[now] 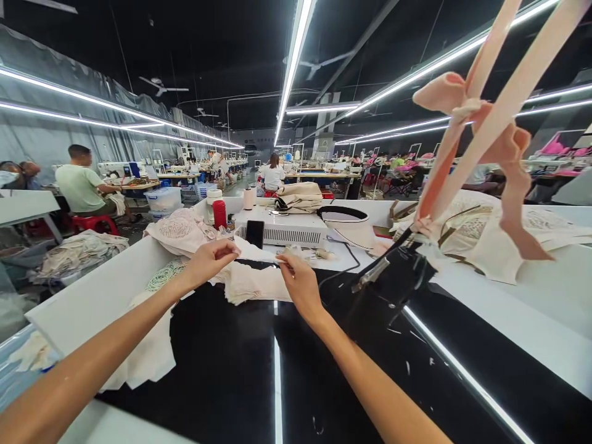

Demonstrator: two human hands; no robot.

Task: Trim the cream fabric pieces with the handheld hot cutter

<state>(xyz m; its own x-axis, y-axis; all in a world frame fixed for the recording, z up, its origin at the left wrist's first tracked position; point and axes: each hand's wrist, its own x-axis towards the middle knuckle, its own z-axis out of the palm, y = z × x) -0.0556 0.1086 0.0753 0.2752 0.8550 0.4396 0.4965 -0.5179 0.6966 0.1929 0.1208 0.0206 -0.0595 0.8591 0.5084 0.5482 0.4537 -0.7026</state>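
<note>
Two bare forearms [115,336] come in from the near corners of the black worktop [222,370], and out at their ends both hands are busy! Left hand [216,258] is closed, fingertips pinching one end of a single cream fabric piece [254,251]; right hand [298,280] pinches the other end. That piece is up in the air, stretched between them — above one stack of cream cut pieces [256,285] by the worktop's far edge, layers too many to count.

Over to the left edge: one green lace piece [166,275], with pale cloth [155,351] spilling toward the near left corner. Beyond the far edge, one dark phone [254,234] stands upright near one white vented box [289,233], with one red container [219,214], one pale pink thread cone [249,198] and one white visor [349,227] about.

High on the right — knotted peach strips [467,111], at least two, hanging above one black device [393,277], blurred. Two bright light streaks [278,388] shine across the worktop, and scraps dot its right half.
</note>
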